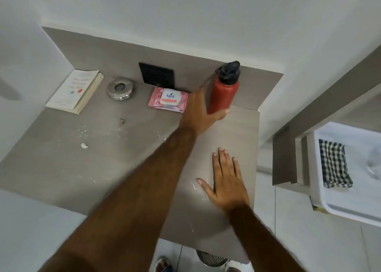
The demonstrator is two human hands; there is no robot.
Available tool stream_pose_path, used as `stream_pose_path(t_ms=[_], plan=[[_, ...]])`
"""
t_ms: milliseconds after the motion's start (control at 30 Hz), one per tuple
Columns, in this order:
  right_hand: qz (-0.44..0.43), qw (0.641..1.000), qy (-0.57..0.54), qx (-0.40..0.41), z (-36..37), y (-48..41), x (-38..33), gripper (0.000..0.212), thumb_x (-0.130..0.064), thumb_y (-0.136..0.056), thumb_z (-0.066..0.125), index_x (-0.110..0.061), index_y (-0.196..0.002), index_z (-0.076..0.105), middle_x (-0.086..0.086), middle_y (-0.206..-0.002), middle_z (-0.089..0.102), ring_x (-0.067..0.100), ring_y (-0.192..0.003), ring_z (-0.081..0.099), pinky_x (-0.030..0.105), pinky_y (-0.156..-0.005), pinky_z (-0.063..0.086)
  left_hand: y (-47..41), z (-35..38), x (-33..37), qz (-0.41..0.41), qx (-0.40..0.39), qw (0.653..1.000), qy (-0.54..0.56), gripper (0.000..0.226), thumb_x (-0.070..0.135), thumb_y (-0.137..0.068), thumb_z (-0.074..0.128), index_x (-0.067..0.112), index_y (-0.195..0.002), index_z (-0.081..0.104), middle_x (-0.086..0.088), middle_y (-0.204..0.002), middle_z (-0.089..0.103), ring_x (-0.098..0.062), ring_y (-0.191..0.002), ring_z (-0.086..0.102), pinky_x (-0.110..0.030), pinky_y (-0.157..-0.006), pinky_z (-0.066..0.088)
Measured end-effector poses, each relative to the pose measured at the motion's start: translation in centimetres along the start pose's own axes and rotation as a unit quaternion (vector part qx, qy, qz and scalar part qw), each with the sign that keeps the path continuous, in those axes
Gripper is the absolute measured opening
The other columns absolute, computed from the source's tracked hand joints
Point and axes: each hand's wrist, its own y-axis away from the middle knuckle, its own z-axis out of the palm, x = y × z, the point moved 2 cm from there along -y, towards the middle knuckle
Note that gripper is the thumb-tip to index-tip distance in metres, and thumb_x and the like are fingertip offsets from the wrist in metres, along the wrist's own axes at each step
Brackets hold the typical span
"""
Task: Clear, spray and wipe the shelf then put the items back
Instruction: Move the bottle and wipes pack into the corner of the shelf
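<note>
On the grey shelf (61, 164), along its back edge, 4 loose items sit in a row below a black wall plate (157, 73). At the far left lies a white book (75, 90), flat, cover up, angled into the corner. Right of it, apart from it, is a round steel dish (120, 88). Next, just under the wall plate, lies a pink wipes pack (168, 99) marked "kara". At the right end stands a red bottle (222, 93) with a black cap, upright, close to the back panel.

The left hand (201, 112) reaches across from the lower left and is wrapped around the lower body of the bottle, thumb on the near right side, fingers hidden behind it. Its wrist passes just beside the right end of the wipes pack; I cannot tell whether they touch. I cannot tell whether the bottle's base is on the shelf or lifted.

The right hand (225, 181) lies flat, palm down, on the near right part of the shelf, fingers straight and slightly spread, holding nothing.

White crumbs (84, 145) and specks are scattered over the middle of the shelf and around the right hand.

Off to the right, well apart from the shelf, a white tub (350, 214) holds a folded checked cloth (334, 164).
</note>
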Motion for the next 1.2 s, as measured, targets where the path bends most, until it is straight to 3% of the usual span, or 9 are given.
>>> stream_pose_path(t_ms=[133,333,433,533,633,767,867,933,1200], plan=[[-0.003,1.0,0.007,0.011,0.2,-0.1,0.1,0.096,-0.079,-0.1,0.023,-0.012,-0.169,0.014,0.008,-0.178,0.005,0.025,-0.166,0.004,0.051,-0.133,0.015,-2.7,2.3,3.0,-0.031,0.064,0.996,0.055,0.095,0.042,-0.064,0.095,0.015,-0.142,0.049,-0.002,-0.137,0.061,-0.021,-0.12,0.061,-0.039,-0.104,0.054],[-0.009,1.0,0.009,-0.015,-0.2,0.0,0.2,0.099,-0.082,-0.098,0.021,-0.013,-0.169,0.011,0.008,-0.178,0.002,0.026,-0.166,0.003,0.05,-0.134,0.012,-1.4,0.6,0.6,-0.068,0.103,0.986,0.112,0.084,0.039,-0.069,0.092,0.024,-0.139,0.05,0.003,-0.136,0.064,-0.018,-0.12,0.062,-0.041,-0.108,0.05],[-0.031,0.999,-0.001,-0.031,-1.0,-1.1,-0.2,0.102,-0.084,-0.097,0.017,-0.012,-0.169,0.01,0.006,-0.177,-0.002,0.025,-0.166,0.002,0.047,-0.135,0.008,1.4,-4.8,-2.4,-0.088,0.179,0.959,0.201,0.076,0.038,-0.069,0.092,0.036,-0.133,0.053,0.012,-0.131,0.065,-0.003,-0.117,0.064,-0.032,-0.108,0.049],[-0.052,0.998,-0.011,-0.037,-1.5,-3.4,-2.3,0.102,-0.084,-0.096,0.014,-0.013,-0.169,0.011,0.005,-0.178,0.002,0.021,-0.166,0.001,0.043,-0.135,0.004,4.6,-12.8,-6.6,-0.103,0.298,0.935,0.165,0.067,0.036,-0.067,0.093,0.038,-0.121,0.054,0.018,-0.112,0.067,0.021,-0.091,0.063,-0.008,-0.088,0.051],[-0.051,0.998,-0.003,-0.04,-1.1,-5.0,-3.9,0.103,-0.085,-0.094,0.004,-0.015,-0.169,0.007,0.003,-0.178,0.0,0.019,-0.165,-0.002,0.043,-0.135,0.002,8.0,-20.5,-11.1,-0.119,0.384,0.912,0.081,0.059,0.039,-0.068,0.092,0.029,-0.114,0.056,0.017,-0.099,0.067,0.024,-0.079,0.059,0.001,-0.073,0.045],[-0.045,0.999,0.018,-0.017,-0.5,-5.1,-4.0,0.1,-0.083,-0.096,0.005,-0.016,-0.169,0.009,0.004,-0.178,0.006,0.021,-0.165,0.005,0.043,-0.134,0.006,12.1,-28.0,-16.4,-0.162,0.427,0.889,0.026,0.063,0.048,-0.069,0.087,0.028,-0.119,0.054,0.011,-0.111,0.065,0.028,-0.088,0.055,0.005,-0.078,0.042],[-0.049,0.998,0.036,-0.009,-0.4,-5.4,-4.0,0.097,-0.081,-0.097,0.006,-0.016,-0.169,0.008,0.005,-0.178,0.007,0.022,-0.165,0.007,0.044,-0.134,0.009,13.9,-30.5,-19.7,-0.191,0.421,0.887,0.008,0.065,0.049,-0.069,0.087,0.035,-0.121,0.051,0.014,-0.117,0.063,0.008,-0.097,0.061,-0.009,-0.093,0.049],[-0.05,0.998,0.042,-0.009,-0.6,-5.8,-4.2,0.096,-0.079,-0.098,0.01,-0.015,-0.169,0.012,0.006,-0.177,0.011,0.023,-0.165,0.01,0.046,-0.134,0.013,14.5,-31.5,-21.4,-0.199,0.429,0.881,0.002,0.069,0.049,-0.069,0.087,0.029,-0.126,0.054,0.011,-0.12,0.064,-0.004,-0.103,0.06,-0.022,-0.098,0.052],[-0.057,0.997,0.043,0.006,-0.4,-6.3,-4.0,0.091,-0.075,-0.101,0.019,-0.014,-0.168,0.017,0.005,-0.177,0.014,0.022,-0.165,0.012,0.049,-0.133,0.019,12.8,-32.9,-24.4,-0.232,0.448,0.862,0.035,0.086,0.054,-0.068,0.085,0.027,-0.141,0.049,0.007,-0.132,0.064,-0.008,-0.112,0.06,-0.032,-0.107,0.05]])
